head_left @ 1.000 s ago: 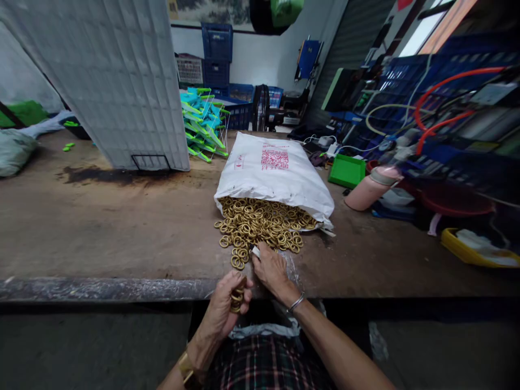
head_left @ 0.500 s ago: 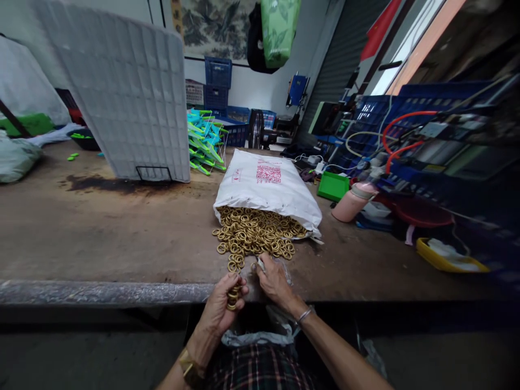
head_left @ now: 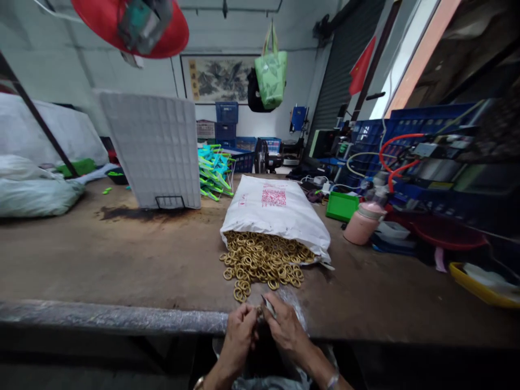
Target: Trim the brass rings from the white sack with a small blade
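Left hand [head_left: 240, 331] and right hand [head_left: 285, 329] together at near table [head_left: 122, 260] edge, fingertips meeting; both curled closed round something small between them, what exactly cannot tell. Thin clear plastic bag [head_left: 293, 303] under right hand. Just beyond hands, heap of brass rings [head_left: 262, 260] spilling from mouth of white sack [head_left: 276, 208] lying flat on table. Right of sack: green tray [head_left: 342, 206], pink bottle [head_left: 363, 223]. Left, further back: white grid panel [head_left: 156, 149] standing upright

Bare forearms, silver bracelet [head_left: 332, 381]
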`<state>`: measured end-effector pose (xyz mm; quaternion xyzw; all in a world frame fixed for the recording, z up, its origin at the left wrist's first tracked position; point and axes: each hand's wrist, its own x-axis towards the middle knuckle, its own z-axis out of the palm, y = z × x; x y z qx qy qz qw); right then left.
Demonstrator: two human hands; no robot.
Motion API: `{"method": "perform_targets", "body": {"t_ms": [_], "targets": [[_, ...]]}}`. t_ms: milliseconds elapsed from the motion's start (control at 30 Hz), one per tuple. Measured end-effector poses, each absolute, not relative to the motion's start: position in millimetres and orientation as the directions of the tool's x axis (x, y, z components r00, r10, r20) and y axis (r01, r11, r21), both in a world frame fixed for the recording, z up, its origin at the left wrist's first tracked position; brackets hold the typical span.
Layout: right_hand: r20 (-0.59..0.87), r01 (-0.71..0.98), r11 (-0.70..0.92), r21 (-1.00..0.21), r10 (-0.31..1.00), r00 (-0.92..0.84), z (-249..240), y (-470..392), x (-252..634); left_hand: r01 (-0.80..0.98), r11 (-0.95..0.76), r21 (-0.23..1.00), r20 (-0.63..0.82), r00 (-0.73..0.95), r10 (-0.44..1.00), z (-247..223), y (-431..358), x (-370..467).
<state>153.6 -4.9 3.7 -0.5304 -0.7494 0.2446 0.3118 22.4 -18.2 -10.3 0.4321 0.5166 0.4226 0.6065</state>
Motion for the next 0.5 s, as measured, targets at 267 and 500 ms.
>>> {"method": "perform_targets", "body": {"t_ms": [267, 500], "targets": [[-0.126, 0.384, -0.045, -0.922, 0.974, -0.188, -21.1, 22.6, 159.0, 0.167, 0.011, 0.986, -0.008, -0.013, 1.0, -27.6, -3.6, 29.0], [-0.092, 0.353, -0.032, -0.935, 0.984, -0.154, -20.9, 30.6, 172.6, 0.087, 0.087, 0.992, -0.093, 0.065, 0.994, -10.1, 0.0, 45.5]]}}
